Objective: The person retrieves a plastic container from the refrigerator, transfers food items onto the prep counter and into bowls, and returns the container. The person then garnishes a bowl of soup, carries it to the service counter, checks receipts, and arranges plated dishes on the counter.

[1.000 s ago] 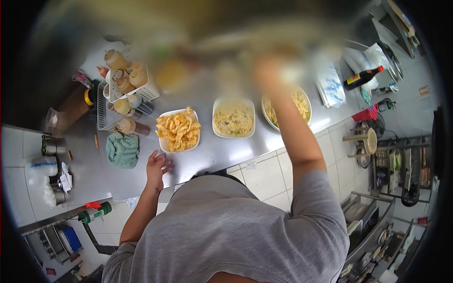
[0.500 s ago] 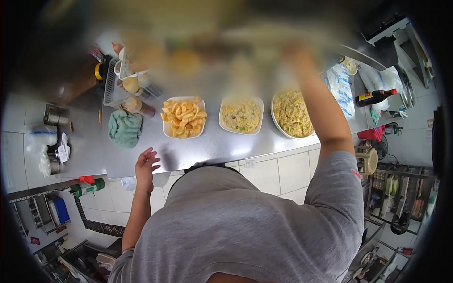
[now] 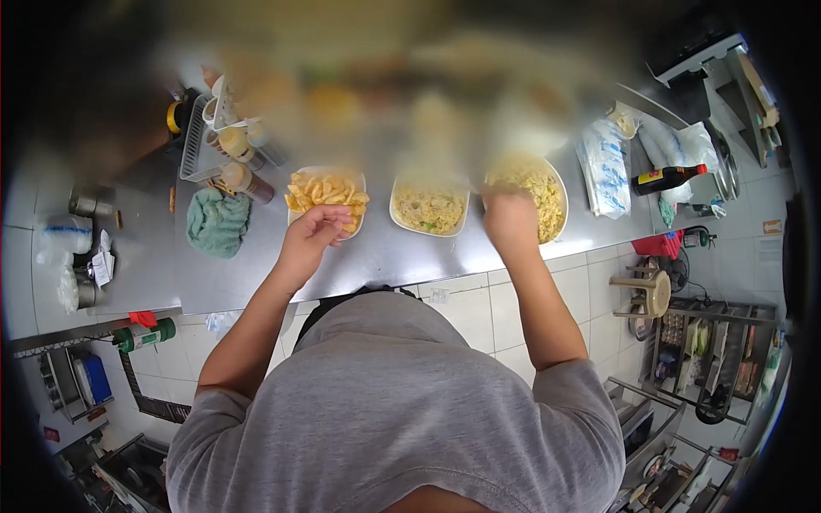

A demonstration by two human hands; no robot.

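Note:
Three white bowls stand in a row on the steel counter: a bowl of golden fried pieces [image 3: 316,190], a middle bowl of fried rice [image 3: 428,207] and a right-hand bowl of fried rice [image 3: 544,201]. My left hand [image 3: 315,238] hovers at the near edge of the fried pieces, fingers loosely stretched, holding nothing visible. Between the two rice bowls, over the near left rim of the right one, is my right hand [image 3: 511,222], its fingers closed. Whatever it may hold is hidden under the hand.
A green cloth [image 3: 218,222] lies at the left, beside sauce bottles [image 3: 246,182] and a white basket [image 3: 198,141]. Plastic bags [image 3: 605,171] and a dark bottle [image 3: 671,179] are at the right. The shelf above the far counter is blurred.
My right hand has come back from the blurred area above the counter, down beside the right rice bowl, and closed. My left hand has risen from the counter's front edge to the fried pieces.

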